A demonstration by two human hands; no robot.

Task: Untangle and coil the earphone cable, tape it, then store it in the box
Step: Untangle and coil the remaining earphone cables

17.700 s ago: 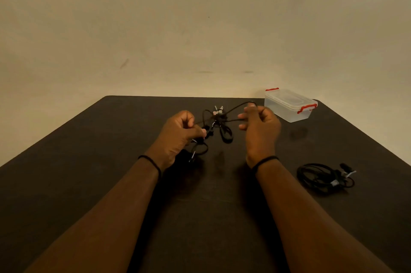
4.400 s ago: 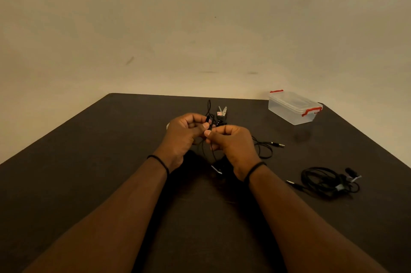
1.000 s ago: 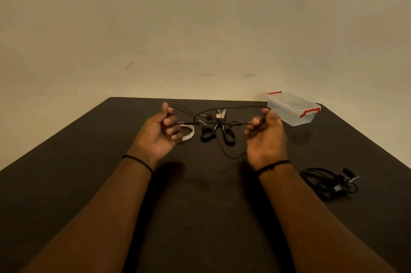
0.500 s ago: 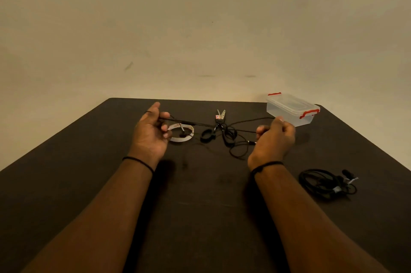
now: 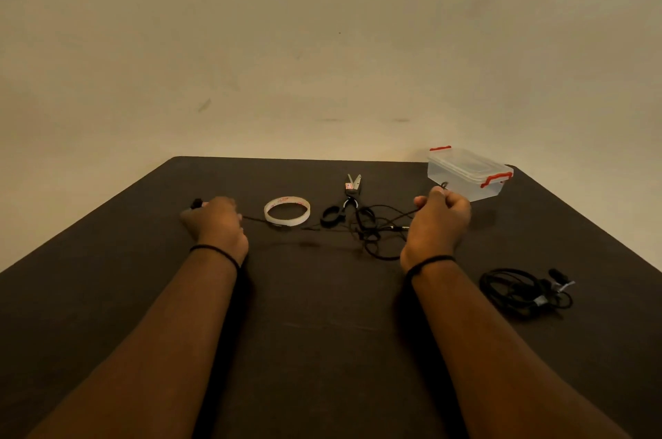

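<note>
Both hands are spread wide apart over a dark table (image 5: 322,349), with the black earphone cable (image 5: 376,223) stretched between them. The left hand (image 5: 215,223) lies low near the table's left side, its fingers curled around one end of the cable; a small black earbud (image 5: 196,203) sticks out just past its fingertips. The right hand (image 5: 442,220) is raised slightly, with its fingers closed in a pinch on the other end of the cable, a small piece of which shows above the thumb.

From the left hand the cable runs to the right, passing the near edge of a white roll of tape (image 5: 286,211), then gathers in a loose tangle of loops on the table between the two hands, closer to the right one. A pair of scissors (image 5: 345,204) lies just beyond the tangle, with black handles near and blades pointing far; the cable overlaps the handles.

A clear plastic box (image 5: 465,173) with red latches sits at the far right corner with its lid on, just behind the right hand. A second bundle of black cable (image 5: 523,290) rests on the near right of the table, well apart from the hands.
</note>
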